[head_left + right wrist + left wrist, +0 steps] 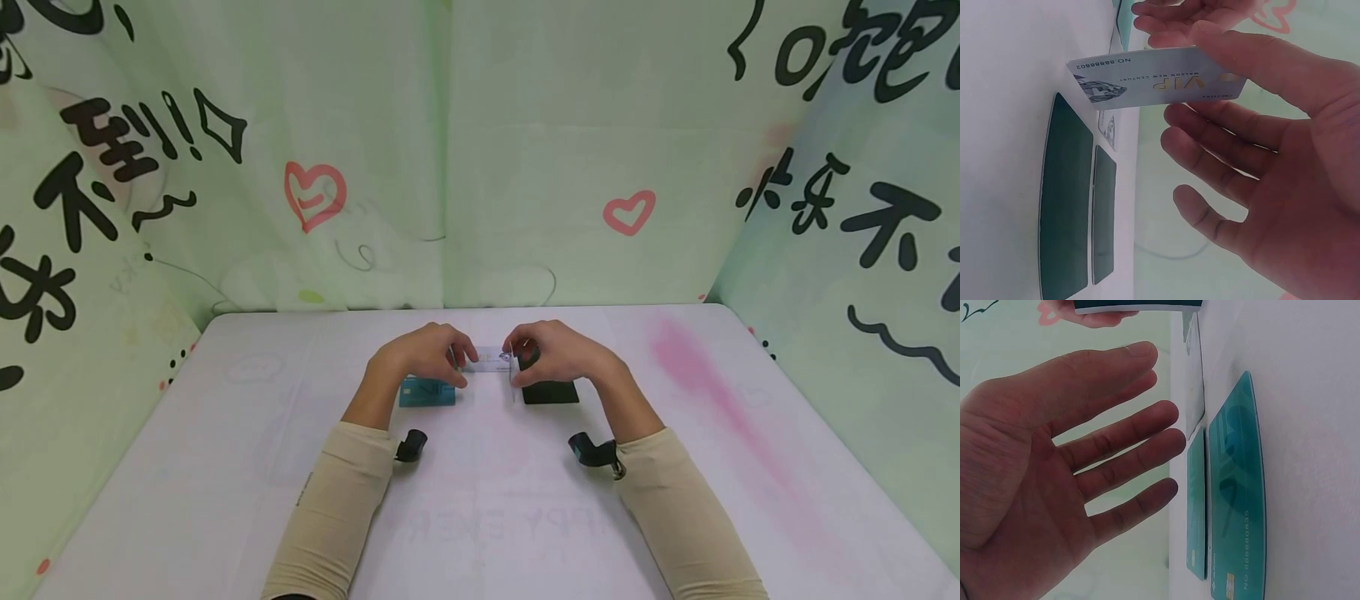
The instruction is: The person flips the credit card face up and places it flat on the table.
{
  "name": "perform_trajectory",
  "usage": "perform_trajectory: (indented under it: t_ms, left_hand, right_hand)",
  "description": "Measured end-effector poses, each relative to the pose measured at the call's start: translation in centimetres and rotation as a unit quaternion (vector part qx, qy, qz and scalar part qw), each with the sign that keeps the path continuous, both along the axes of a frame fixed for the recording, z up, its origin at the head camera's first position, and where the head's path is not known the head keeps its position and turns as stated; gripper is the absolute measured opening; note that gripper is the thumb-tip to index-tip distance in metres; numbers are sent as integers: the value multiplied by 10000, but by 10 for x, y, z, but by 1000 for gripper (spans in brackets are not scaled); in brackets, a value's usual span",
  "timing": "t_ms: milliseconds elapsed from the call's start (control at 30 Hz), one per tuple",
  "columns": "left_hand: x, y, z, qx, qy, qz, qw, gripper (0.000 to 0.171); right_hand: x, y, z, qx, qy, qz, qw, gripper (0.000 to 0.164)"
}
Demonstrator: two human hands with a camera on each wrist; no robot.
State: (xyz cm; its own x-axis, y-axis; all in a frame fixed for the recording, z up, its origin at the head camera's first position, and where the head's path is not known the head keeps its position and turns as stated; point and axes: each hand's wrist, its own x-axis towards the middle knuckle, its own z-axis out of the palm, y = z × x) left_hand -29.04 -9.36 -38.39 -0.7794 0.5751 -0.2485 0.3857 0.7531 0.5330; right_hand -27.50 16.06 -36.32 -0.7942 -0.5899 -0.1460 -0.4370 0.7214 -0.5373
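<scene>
My right hand [561, 350] pinches a silver VIP card [1157, 81] between thumb and fingers and holds it on edge, its lower end near the table. In the left wrist view the card's dark green back [1138, 306] shows. My left hand [431, 352] is over two teal cards [427, 392], fingers apart, holding nothing. Those lie side by side, as the teal card [1238, 506] nearest the left wrist camera shows. Below my right hand lie two dark green cards [1065, 206]. Between the hands, a pale card [486, 360] lies flat.
A white cloth with a pink smear covers the table [480, 517]. Green printed curtains [480, 167] with hearts and black characters hang behind and on both sides. A black wrist camera [411, 446] sits on the left sleeve, another black camera [592, 450] on the right.
</scene>
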Motion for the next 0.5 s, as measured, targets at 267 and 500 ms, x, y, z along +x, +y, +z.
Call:
perform_trajectory:
  t_ms: [267, 500]
  left_hand:
    - [-1, -1, -1, 42, 49, -33, 10000, 37]
    - [-2, -1, -1, 76, 34, -48, 10000, 37]
  right_hand:
    - [-4, -2, -6, 74, -38, 42, 10000, 54]
    - [-4, -5, -10, 110, -132, -38, 9998, 53]
